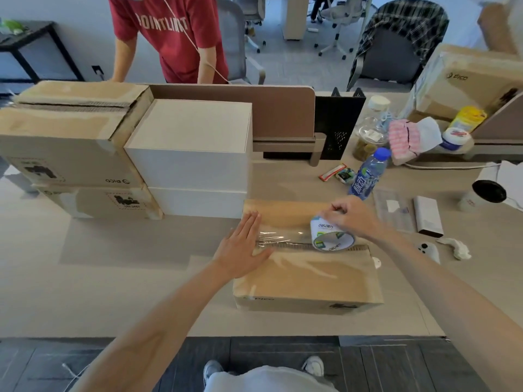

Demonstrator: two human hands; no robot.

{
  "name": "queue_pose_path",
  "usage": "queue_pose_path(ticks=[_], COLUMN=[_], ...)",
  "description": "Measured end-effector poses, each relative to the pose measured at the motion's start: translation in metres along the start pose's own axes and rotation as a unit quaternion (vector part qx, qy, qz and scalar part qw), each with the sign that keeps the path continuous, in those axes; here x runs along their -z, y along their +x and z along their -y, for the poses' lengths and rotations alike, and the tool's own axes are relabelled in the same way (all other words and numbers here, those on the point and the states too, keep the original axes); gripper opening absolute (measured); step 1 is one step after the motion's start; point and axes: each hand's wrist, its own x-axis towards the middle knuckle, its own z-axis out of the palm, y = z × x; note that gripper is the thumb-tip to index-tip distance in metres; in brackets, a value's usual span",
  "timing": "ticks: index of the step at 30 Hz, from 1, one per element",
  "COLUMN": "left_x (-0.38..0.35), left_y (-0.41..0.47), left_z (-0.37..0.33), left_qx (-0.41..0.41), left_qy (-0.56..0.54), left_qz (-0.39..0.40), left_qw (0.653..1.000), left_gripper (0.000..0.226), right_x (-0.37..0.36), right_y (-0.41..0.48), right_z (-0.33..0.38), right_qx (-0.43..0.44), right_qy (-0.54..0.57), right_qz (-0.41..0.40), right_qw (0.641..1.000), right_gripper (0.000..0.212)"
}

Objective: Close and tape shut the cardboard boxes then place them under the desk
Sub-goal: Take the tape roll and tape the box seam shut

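Pressing left hand (244,244) flat (box (308,281)); right hand (352,216) gripping tape roll (331,236).

On my feed the left forearm (158,315) and right forearm (441,281) are bare as far as I can see. Lower down: pale grey clothing (268,380) and two white-and-grey sneakers (212,370).

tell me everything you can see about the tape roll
The tape roll is clear packing tape on a white core with green printed labels. It stands tilted on edge on the cardboard box, over the flap seam. The right hand grips it from above. A glossy strip runs from it to the flat left hand.
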Motion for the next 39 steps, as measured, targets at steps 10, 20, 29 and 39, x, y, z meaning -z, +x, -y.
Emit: queue_pose_path(ticks=[10,20,29,39], left_x=[0.000,-0.003,-0.005,-0.004], left_y=[0.001,0.003,0.003,0.003], left_z=[0.001,0.002,0.003,0.003], left_qx=[-0.006,-0.005,-0.007,-0.012], left_qy=[0.025,0.035,0.045,0.048], left_qz=[0.015,0.005,-0.003,-0.007], left_qw=[1.000,0.999,0.999,0.999], left_gripper=[0.097,0.100,0.096,0.093], right_x=[0.063,0.069,0.073,0.072], right_y=[-0.034,-0.045,-0.036,-0.036], right_z=[-0.065,-0.085,-0.080,-0.070], right_qx=[-0.015,-0.008,-0.001,-0.014], right_qy=[-0.007,-0.033,-0.059,-0.115], right_qz=[-0.057,-0.057,-0.028,0.003], right_qw=[0.998,0.998,0.998,0.993], right_gripper=[0.050,0.053,0.052,0.053])
